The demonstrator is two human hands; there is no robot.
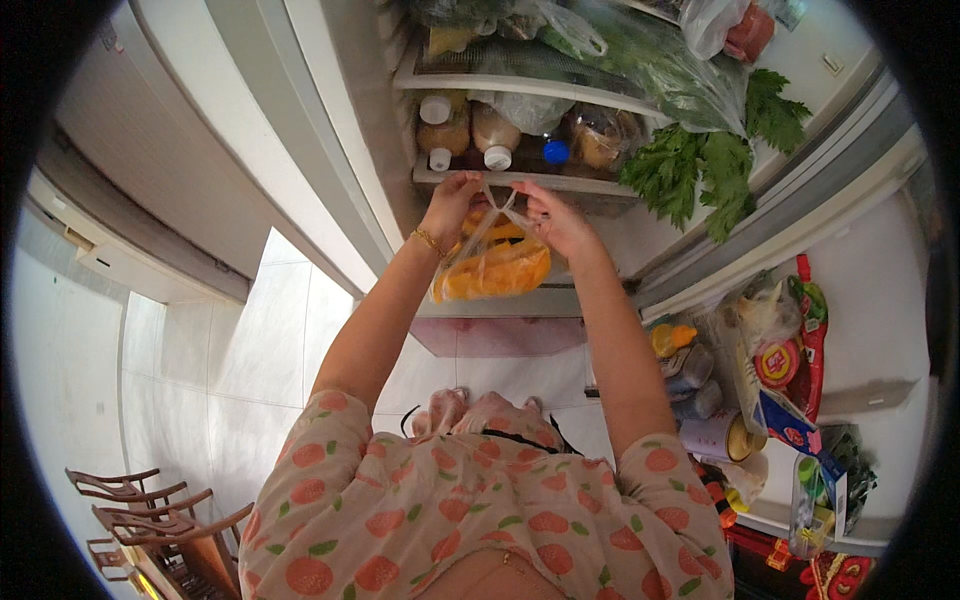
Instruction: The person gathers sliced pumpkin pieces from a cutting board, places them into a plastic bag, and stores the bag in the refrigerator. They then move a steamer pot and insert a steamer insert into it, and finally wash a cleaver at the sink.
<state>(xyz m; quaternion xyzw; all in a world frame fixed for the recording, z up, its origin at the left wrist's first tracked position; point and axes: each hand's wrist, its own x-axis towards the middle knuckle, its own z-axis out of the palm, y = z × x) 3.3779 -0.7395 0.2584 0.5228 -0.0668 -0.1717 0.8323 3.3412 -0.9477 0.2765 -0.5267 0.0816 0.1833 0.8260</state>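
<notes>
A clear plastic bag (491,262) with orange-yellow pieces in it, perhaps pumpkin, hangs between my hands in front of an open fridge. My left hand (452,206) pinches one side of the bag's top, and my right hand (551,217) grips the other side; the bag's neck looks crossed or knotted between them. Just beyond, on a fridge shelf (517,178), are bottles with white caps (497,156), a bottle with a blue cap (556,151) and a bagged round item (600,139). What lies behind the hanging bag is partly hidden.
Leafy greens (675,176) stick out of a plastic bag at the upper right. The open fridge door (870,315) at right holds bottles, packets and a tin (720,435). A white door edge (300,150) stands at left. Wooden chairs (157,510) are at the lower left.
</notes>
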